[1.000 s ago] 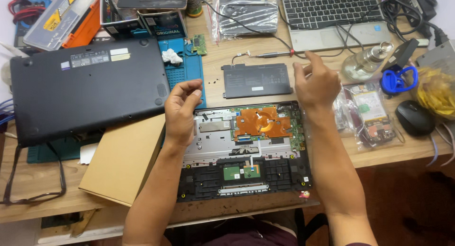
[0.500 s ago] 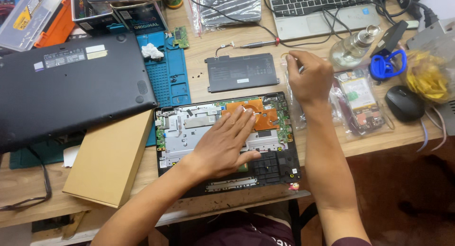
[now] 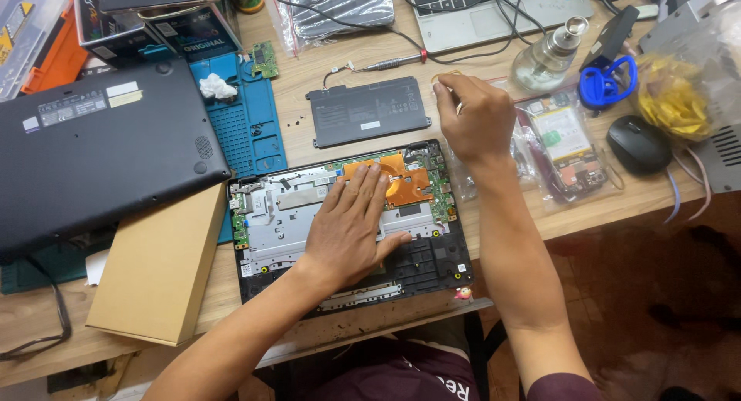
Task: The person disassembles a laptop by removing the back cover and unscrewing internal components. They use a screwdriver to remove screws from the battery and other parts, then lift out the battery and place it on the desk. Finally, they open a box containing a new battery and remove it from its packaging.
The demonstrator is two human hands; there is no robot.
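Fingers of left hand (image 3: 351, 231) spread flat on opened laptop (image 3: 347, 223), right hand (image 3: 472, 119) fingers pinched together, contents unclear

Repair workshop: opened laptop (image 3: 347, 216), loose battery (image 3: 369, 121), screwdriver (image 3: 394, 61).

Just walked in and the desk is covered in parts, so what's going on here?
A person has an opened laptop base in front of them, its inner boards and copper-coloured heat plate exposed. The left hand lies flat on the internals. The right hand is up by the removed black battery pack, pinching something too small to identify. The detached bottom cover lies to the left.
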